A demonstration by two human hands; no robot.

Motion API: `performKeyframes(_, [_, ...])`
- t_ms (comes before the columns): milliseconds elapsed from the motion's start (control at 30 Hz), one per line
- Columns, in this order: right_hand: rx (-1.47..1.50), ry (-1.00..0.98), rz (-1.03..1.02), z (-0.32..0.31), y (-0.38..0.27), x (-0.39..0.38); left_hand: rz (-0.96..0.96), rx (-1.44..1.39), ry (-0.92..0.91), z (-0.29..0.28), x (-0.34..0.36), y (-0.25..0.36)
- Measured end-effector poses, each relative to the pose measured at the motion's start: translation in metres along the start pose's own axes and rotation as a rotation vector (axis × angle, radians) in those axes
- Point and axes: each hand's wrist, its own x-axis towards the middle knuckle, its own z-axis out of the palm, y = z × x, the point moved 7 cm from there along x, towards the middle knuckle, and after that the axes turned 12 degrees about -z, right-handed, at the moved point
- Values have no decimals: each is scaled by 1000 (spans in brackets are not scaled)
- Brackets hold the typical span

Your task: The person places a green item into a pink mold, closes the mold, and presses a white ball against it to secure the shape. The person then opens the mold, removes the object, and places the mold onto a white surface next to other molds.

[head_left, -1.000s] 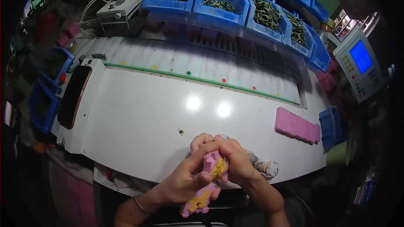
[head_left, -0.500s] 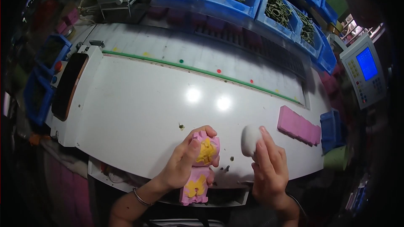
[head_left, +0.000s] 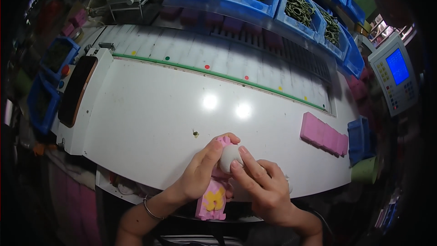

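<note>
Near the front edge of the white table, my left hand (head_left: 201, 167) is wrapped round a pink mould (head_left: 205, 209) with yellow patches in its hollowed face. The mould has two joined sections, the lower one sticking out below my fingers. My right hand (head_left: 268, 187) pinches a rounded white pad (head_left: 231, 157) between its fingertips. That pad lies against the mould's upper section and covers most of it. Something pale and round peeks out beside my right hand, too hidden to name.
Pink blocks (head_left: 322, 134) lie in a row at the right, beside a small blue bin (head_left: 361, 141). A slatted white conveyor (head_left: 182, 48) with coloured dots runs behind a green strip. Blue bins (head_left: 248, 7) of greenish metal pieces line the back. A control panel (head_left: 395, 74) stands far right.
My right hand has moved left, bringing the white pad onto the mould's upper section. My left hand has stayed nearly in place. The conveyor's coloured dots have shifted left.
</note>
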Motion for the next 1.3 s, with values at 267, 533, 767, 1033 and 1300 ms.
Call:
performKeyframes(267, [-341, 111, -95, 2, -9, -5, 89, 62, 60, -3, 5, 2])
performKeyframes(533, [-383, 12, -168, 3, -15, 0, 116, 54, 104, -15, 11, 3])
performKeyframes(767, [-229, 172, -115, -10, 0, -5, -37, -66, 87, -19, 8, -2])
performKeyframes(1033, [-309, -97, -269, 5, -14, -11, -72, 5, 26, -14, 9, -10])
performKeyframes(1300, [-242, -52, -228, -5, -10, -12, 6, 124, 9, -9, 5, -5])
